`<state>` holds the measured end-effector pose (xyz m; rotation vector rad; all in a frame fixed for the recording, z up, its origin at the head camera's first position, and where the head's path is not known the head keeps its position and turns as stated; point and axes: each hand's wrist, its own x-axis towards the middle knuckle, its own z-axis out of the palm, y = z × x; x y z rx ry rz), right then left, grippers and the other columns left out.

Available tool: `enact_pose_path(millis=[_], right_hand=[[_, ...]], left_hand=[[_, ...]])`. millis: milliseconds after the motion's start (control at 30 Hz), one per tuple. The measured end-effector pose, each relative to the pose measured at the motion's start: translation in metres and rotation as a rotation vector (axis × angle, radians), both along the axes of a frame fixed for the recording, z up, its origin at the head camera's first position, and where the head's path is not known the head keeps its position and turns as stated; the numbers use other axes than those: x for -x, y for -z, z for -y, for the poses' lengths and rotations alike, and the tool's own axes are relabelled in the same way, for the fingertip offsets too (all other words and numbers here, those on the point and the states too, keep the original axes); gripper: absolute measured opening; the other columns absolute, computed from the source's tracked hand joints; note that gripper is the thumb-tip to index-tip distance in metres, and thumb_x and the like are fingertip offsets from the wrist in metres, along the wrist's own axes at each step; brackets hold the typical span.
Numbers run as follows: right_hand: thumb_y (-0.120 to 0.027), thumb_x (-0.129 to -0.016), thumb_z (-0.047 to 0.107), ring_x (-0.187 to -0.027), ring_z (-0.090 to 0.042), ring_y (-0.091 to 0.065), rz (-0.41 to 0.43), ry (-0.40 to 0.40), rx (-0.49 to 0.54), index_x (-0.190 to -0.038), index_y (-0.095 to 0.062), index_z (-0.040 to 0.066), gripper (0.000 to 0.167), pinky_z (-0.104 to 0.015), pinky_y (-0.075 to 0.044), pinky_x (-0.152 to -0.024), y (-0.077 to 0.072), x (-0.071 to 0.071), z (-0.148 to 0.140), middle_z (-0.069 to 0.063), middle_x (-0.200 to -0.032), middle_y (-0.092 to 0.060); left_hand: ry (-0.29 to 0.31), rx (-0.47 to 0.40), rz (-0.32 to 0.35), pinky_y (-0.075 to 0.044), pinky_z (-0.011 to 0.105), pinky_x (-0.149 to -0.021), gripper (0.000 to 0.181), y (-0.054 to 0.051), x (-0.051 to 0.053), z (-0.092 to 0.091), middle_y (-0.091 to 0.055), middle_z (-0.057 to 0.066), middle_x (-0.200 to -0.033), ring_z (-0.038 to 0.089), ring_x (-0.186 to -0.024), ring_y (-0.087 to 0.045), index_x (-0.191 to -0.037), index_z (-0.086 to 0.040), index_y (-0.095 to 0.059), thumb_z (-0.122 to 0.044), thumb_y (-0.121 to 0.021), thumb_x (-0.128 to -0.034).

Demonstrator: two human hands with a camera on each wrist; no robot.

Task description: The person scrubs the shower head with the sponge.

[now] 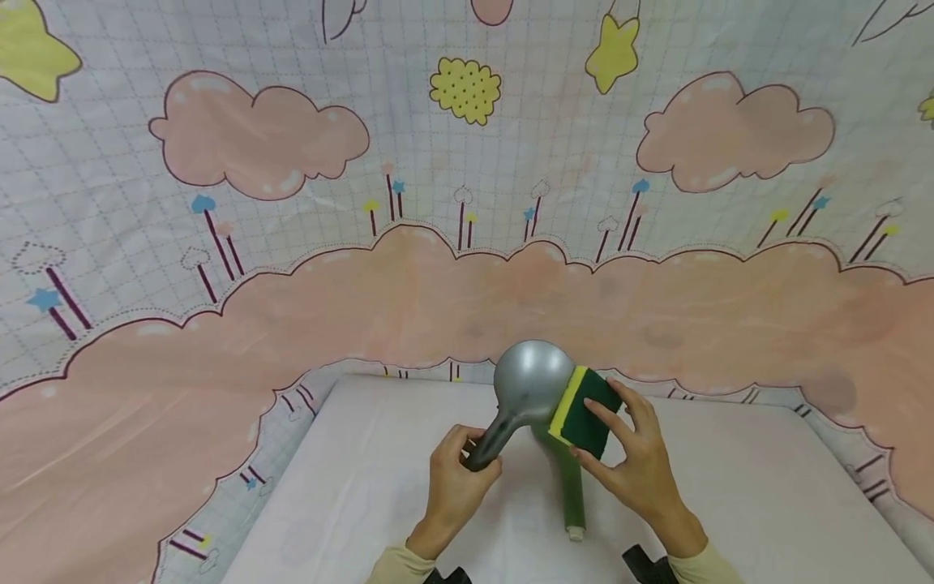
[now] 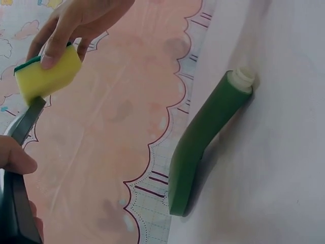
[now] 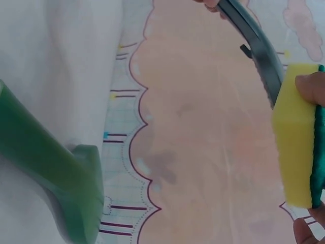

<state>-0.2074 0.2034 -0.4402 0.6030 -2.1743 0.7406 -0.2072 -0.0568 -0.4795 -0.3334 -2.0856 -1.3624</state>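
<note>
A grey round-headed tool (image 1: 533,377) is held up by its dark handle in my left hand (image 1: 458,478). My right hand (image 1: 642,458) grips a sponge (image 1: 591,410), yellow on one side and dark green on the other. The sponge's yellow side (image 3: 294,137) touches the edge of the tool's head (image 3: 259,51). In the left wrist view the right hand (image 2: 76,25) pinches the sponge (image 2: 51,76) from above, and the left hand's thumb (image 2: 15,155) lies over the handle (image 2: 15,203).
A green object with a long handle and a pale end (image 1: 572,495) lies on the white table (image 1: 365,487) below and between the hands. Its wider end (image 3: 84,193) shows in the right wrist view. A patterned cloth (image 1: 438,308) with clouds and stars hangs behind.
</note>
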Motion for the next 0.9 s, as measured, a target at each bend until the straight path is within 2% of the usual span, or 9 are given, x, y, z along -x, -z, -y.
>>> enact_pose_path(millis=[67, 200, 433, 700, 900], right_hand=[[-0.055, -0.084, 0.071, -0.133, -0.036, -0.039, -0.002, 0.002, 0.006, -0.129, -0.064, 0.017, 0.071, -0.018, -0.029, -0.106, 0.000, 0.000, 0.001, -0.019, -0.150, -0.041], [-0.053, -0.085, 0.072, -0.132, -0.037, -0.040, -0.030, 0.011, 0.013, -0.129, -0.064, 0.016, 0.071, -0.019, -0.030, -0.105, -0.001, -0.001, 0.003, -0.020, -0.150, -0.042], [-0.054, -0.086, 0.069, -0.130, -0.037, -0.040, -0.076, 0.001, 0.003, -0.128, -0.065, 0.017, 0.068, -0.015, -0.027, -0.105, 0.001, -0.002, 0.007, -0.021, -0.148, -0.043], [-0.055, -0.088, 0.066, -0.132, -0.035, -0.040, -0.091, -0.023, -0.014, -0.128, -0.065, 0.018, 0.064, -0.010, -0.020, -0.111, 0.007, -0.007, 0.014, -0.021, -0.147, -0.044], [-0.054, -0.088, 0.066, -0.132, -0.035, -0.040, -0.110, -0.020, -0.019, -0.127, -0.065, 0.018, 0.063, -0.013, -0.017, -0.114, 0.009, -0.009, 0.015, -0.021, -0.146, -0.045]], left_hand=[[0.004, -0.024, 0.019, -0.045, 0.019, -0.058, 0.036, -0.001, -0.002, 0.000, -0.057, -0.007, -0.087, 0.005, -0.073, -0.053, -0.092, -0.018, -0.068, -0.002, -0.082, -0.0618], [0.010, -0.044, 0.033, -0.045, 0.019, -0.058, 0.038, -0.003, -0.003, -0.001, -0.057, -0.005, -0.091, 0.006, -0.072, -0.052, -0.093, -0.018, -0.069, -0.002, -0.083, -0.0614], [0.005, -0.052, 0.032, -0.045, 0.020, -0.059, 0.040, -0.006, -0.004, -0.002, -0.058, -0.005, -0.082, 0.006, -0.072, -0.055, -0.095, -0.019, -0.072, -0.004, -0.087, -0.0606], [0.004, -0.066, 0.054, -0.046, 0.020, -0.062, 0.043, -0.007, -0.003, -0.003, -0.061, -0.006, -0.083, 0.008, -0.074, -0.057, -0.098, -0.019, -0.069, -0.004, -0.086, -0.0608], [0.024, -0.107, 0.076, -0.046, 0.021, -0.061, 0.042, -0.006, -0.005, -0.001, -0.062, -0.007, -0.083, 0.010, -0.075, -0.058, -0.094, -0.021, -0.068, -0.004, -0.087, -0.0611]])
